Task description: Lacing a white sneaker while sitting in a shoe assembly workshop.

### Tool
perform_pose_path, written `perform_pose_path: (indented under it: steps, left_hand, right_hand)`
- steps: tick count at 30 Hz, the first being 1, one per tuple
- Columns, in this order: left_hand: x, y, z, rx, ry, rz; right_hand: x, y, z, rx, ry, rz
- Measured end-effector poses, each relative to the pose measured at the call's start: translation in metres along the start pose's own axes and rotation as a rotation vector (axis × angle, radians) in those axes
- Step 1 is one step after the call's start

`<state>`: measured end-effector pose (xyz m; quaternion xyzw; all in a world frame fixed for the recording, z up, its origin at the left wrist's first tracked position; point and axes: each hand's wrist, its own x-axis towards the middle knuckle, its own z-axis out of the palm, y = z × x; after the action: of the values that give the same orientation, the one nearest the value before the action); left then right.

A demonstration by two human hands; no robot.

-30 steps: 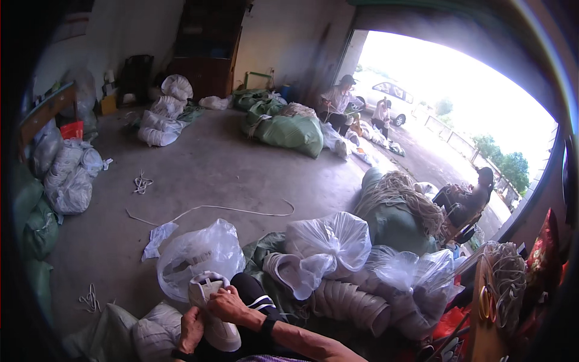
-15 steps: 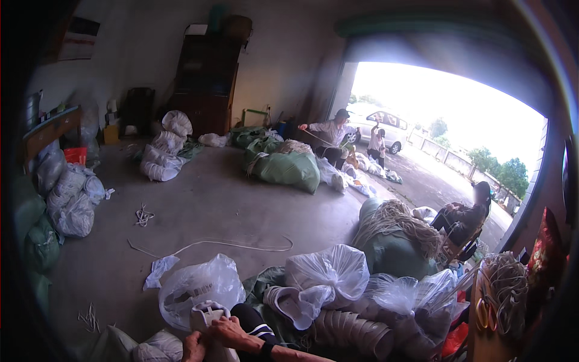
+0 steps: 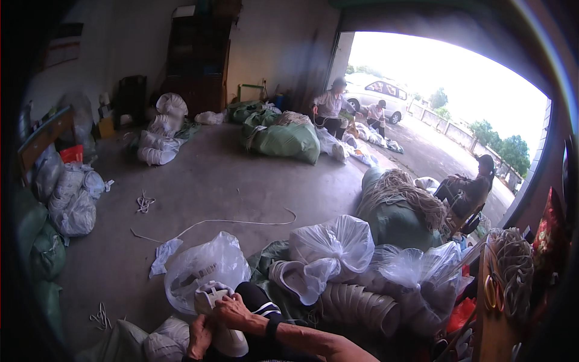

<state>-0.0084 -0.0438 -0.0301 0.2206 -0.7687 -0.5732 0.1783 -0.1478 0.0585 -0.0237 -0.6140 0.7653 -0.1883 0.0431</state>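
A pale sneaker [image 3: 231,342] rests at my lap, its padded collar pointing away from me. My left hand [image 3: 200,336] is closed at the sneaker's left side, its fingers bent against the upper. Over the shoe's opening lies my right hand [image 3: 235,313], fingers pinched together at the eyelet area; what is between the fingertips is too small to make out. A dark band circles the right wrist. Just beyond the shoe sits a clear plastic bag [image 3: 218,259]. To its right, a stack of pale shoe uppers [image 3: 359,306] lies under another plastic bag [image 3: 333,241].
A long white cord [image 3: 235,222] and a crumpled pale cloth [image 3: 164,256] lie on the floor. Green sacks [image 3: 401,223] with cord bundles stand right. Scissors [image 3: 491,294] hang by a wooden board. Three people sit near the open doorway, one person [image 3: 467,188] nearest.
The view has tilted down, and more of my right forearm shows. Both hands stay at the sneaker. A person by the doorway has lowered outstretched arms.
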Motion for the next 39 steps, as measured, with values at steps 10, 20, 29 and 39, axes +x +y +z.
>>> perform_pose_path:
  steps: [10,20,29,39]
  left_hand:
    - [-0.001,-0.003,0.001,-0.066,-0.021,-0.064]
    - [-0.016,0.009,-0.033,-0.579,-0.054,-0.286]
    - [-0.022,0.055,-0.115,-1.045,0.294,-0.071]
    - [-0.041,0.056,-0.125,-1.067,0.329,0.010]
  right_hand:
    - [-0.003,-0.002,-0.020,-0.135,0.079,-0.138]
    - [-0.035,0.035,-0.052,-0.155,0.079,0.109]
    - [-0.009,0.020,-0.035,0.035,0.104,-0.141]
    - [-0.054,0.065,-0.076,-0.329,0.065,0.158]
